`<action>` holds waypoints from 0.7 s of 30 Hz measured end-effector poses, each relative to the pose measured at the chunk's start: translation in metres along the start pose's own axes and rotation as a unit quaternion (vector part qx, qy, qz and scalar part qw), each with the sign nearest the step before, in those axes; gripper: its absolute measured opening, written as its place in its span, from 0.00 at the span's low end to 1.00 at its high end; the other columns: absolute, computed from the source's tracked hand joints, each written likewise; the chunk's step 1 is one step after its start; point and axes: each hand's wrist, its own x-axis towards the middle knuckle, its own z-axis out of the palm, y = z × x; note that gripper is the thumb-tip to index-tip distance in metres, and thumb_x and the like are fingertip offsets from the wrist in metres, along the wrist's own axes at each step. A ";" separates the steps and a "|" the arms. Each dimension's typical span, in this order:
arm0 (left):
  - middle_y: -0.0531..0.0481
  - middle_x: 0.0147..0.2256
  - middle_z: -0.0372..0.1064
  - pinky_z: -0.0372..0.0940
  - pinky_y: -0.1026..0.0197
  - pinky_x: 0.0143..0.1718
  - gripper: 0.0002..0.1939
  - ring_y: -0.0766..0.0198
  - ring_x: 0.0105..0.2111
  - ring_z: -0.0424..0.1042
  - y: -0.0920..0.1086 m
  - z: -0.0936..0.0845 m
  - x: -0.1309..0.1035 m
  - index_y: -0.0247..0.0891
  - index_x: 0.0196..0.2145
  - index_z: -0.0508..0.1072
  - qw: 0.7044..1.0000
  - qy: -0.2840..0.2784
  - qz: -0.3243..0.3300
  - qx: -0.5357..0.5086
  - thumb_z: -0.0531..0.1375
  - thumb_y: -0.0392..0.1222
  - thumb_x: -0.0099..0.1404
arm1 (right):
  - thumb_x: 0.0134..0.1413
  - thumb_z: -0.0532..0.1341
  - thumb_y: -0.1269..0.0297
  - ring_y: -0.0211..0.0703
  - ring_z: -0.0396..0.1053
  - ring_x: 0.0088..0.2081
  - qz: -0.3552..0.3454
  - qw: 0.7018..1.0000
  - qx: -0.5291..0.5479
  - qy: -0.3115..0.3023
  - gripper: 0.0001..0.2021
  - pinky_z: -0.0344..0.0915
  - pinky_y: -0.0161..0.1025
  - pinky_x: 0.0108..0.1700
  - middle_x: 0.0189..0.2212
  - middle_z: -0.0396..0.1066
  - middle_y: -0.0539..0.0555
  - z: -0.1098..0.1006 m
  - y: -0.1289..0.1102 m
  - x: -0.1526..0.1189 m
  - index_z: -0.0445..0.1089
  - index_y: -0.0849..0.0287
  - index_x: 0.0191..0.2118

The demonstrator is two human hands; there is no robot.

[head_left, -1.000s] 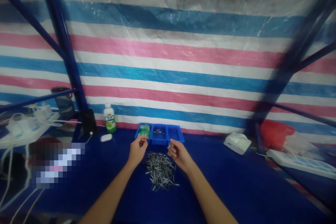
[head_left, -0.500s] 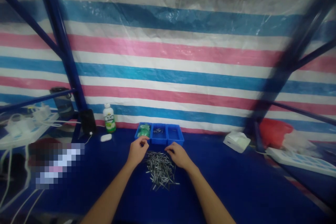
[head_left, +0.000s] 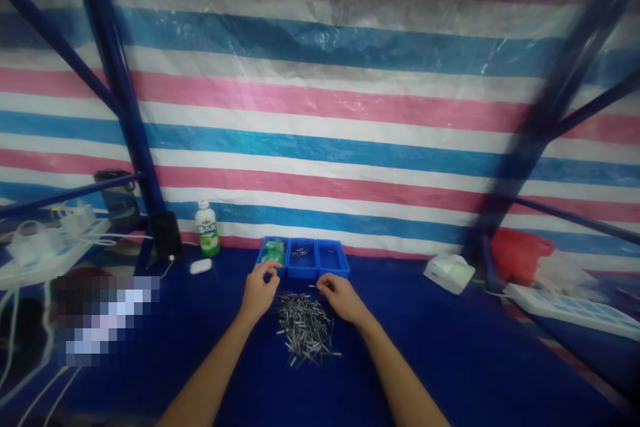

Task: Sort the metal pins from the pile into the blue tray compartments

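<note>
A heap of thin silvery metal pins, resembling blind rivets (head_left: 305,330), lies on the blue tabletop between my forearms. My right hand (head_left: 340,293) is above the heap's upper right edge, thumb and forefinger pinched on one metal pin (head_left: 313,286) that points left. Over at the heap's upper left, my left hand (head_left: 261,290) has its forefinger stretched out and thumb bent, with nothing visible in it. Just beyond both hands stands a blue three-compartment tray (head_left: 303,273). Green-and-white packets (head_left: 274,251) fill its left compartment; several small pins (head_left: 301,253) lie in the middle one.
A white-green bottle (head_left: 207,230) and a white case (head_left: 201,266) stand at back left, near a black phone-like device (head_left: 166,235). On the right are a tissue pack (head_left: 449,273), a red bag (head_left: 520,255) and a power strip (head_left: 570,310). Blue frame posts flank the striped sheet.
A metal pin now shows sticking out of my right hand's fingertips. My left hand's forefinger has straightened and moved slightly away from the thumb. The view has shifted a little.
</note>
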 end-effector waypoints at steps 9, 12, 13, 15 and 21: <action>0.51 0.34 0.74 0.64 0.58 0.44 0.11 0.60 0.38 0.73 -0.007 0.008 0.003 0.39 0.40 0.74 0.999 0.028 0.010 -0.011 0.57 0.35 0.59 | 0.47 0.69 0.55 0.40 0.68 0.28 0.051 0.952 0.302 -0.013 0.14 0.60 0.37 0.32 0.32 0.78 0.54 -0.001 -0.011 0.007 0.78 0.58 0.38; 0.51 0.32 0.74 0.64 0.60 0.41 0.11 0.60 0.37 0.73 -0.003 0.008 0.002 0.39 0.42 0.73 1.000 0.016 0.018 -0.016 0.58 0.40 0.62 | 0.44 0.71 0.56 0.36 0.63 0.25 0.058 0.911 0.409 0.012 0.14 0.58 0.36 0.29 0.29 0.76 0.53 0.000 -0.010 0.005 0.78 0.58 0.36; 0.51 0.32 0.74 0.64 0.60 0.41 0.11 0.61 0.37 0.73 -0.002 0.008 0.001 0.39 0.42 0.74 1.000 0.012 0.018 -0.017 0.58 0.41 0.62 | 0.43 0.72 0.57 0.36 0.63 0.25 0.058 0.889 0.455 0.016 0.13 0.58 0.36 0.29 0.28 0.75 0.52 -0.001 -0.011 0.004 0.78 0.58 0.35; 0.52 0.32 0.74 0.63 0.61 0.38 0.11 0.61 0.37 0.73 -0.001 0.006 0.001 0.39 0.42 0.74 1.000 0.008 0.009 -0.015 0.57 0.41 0.63 | 0.42 0.73 0.59 0.36 0.62 0.26 0.048 0.831 0.553 0.026 0.12 0.58 0.36 0.30 0.27 0.72 0.50 -0.002 -0.013 0.001 0.77 0.55 0.35; 0.51 0.32 0.75 0.62 0.62 0.34 0.11 0.62 0.34 0.72 -0.005 0.005 0.003 0.39 0.42 0.75 1.000 -0.004 0.002 -0.012 0.57 0.41 0.62 | 0.46 0.72 0.56 0.36 0.59 0.27 -0.001 0.693 0.715 0.090 0.10 0.60 0.36 0.31 0.26 0.65 0.45 -0.007 -0.017 0.001 0.73 0.46 0.35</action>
